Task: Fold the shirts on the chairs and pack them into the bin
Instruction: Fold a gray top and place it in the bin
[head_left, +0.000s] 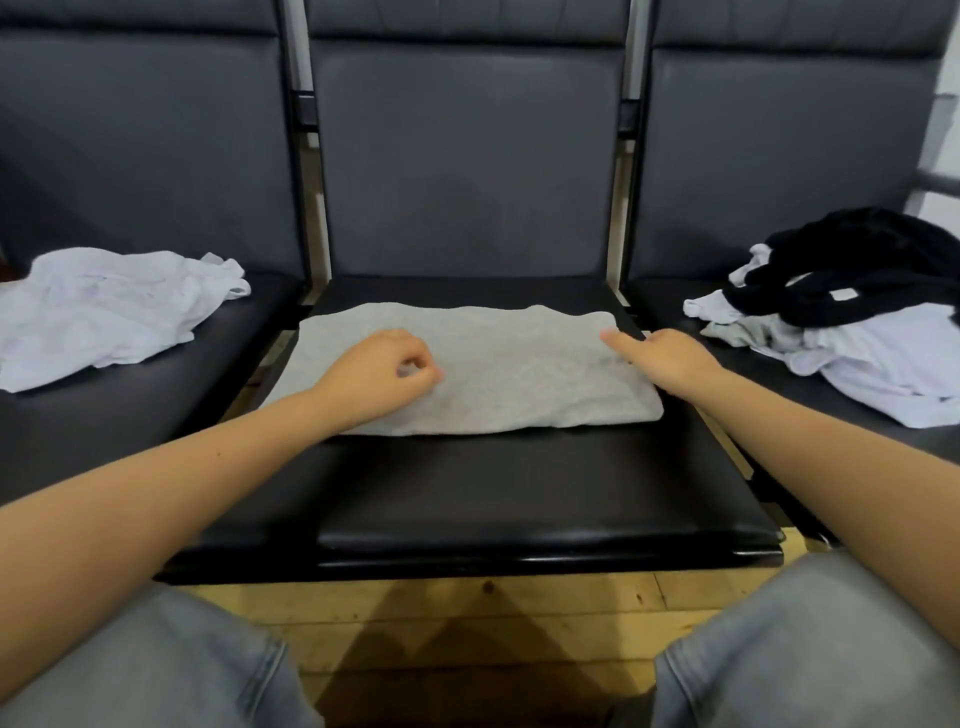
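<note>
Lying flat on the smooth black chair seat (519, 499), the nubby grey folded shirt (519, 364) has the left hand (374, 374) in a curled pinching grip, the right hand (670, 358) pressing one straight finger.

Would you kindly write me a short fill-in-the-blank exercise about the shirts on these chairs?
1. The grey shirt lies on the ____ seat.
2. The black garment tops the pile on the ____ seat.
3. The crumpled shirt on the left seat is ____ in colour.
4. The left hand and right hand both rest on the ____ shirt.

Missing words: middle; right; white; grey
</note>
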